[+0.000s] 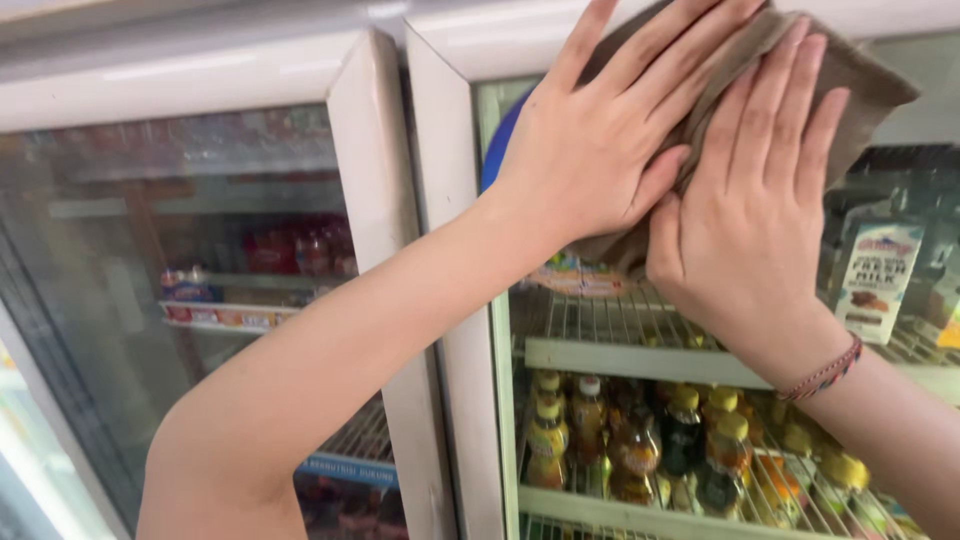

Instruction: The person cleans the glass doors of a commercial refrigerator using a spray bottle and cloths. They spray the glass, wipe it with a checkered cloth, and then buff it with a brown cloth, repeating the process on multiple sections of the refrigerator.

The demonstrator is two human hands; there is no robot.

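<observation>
Up against the glass door (pixel 610 330) of the right-hand fridge, both my hands lie flat and spread, gripping nothing, pressing a brown cloth (pixel 850 80) to the pane. My left hand (pixel 600 140) covers the cloth's left part, my right hand (pixel 755 200) its middle; their thumbs touch. Most of the cloth is hidden beneath my palms, and its top edge is cut off by the frame. Behind my left hand a blue round shape (pixel 497 140) peeks out, too covered to identify.

Right of the cloth, behind the glass, stands a white milk carton (pixel 880 275) with a red-and-blue label. Below the cloth, on a wire shelf (pixel 620 350), sits a flat packet, mostly hidden by the cloth. Under that shelf are rows of brown bottles with yellow caps (pixel 640 450).

Left of the glass door, the neighbouring fridge door (pixel 190 300) is fogged: only blurred red packs (pixel 300 250) and a shelf-edge strip (pixel 235 318) come through.
</observation>
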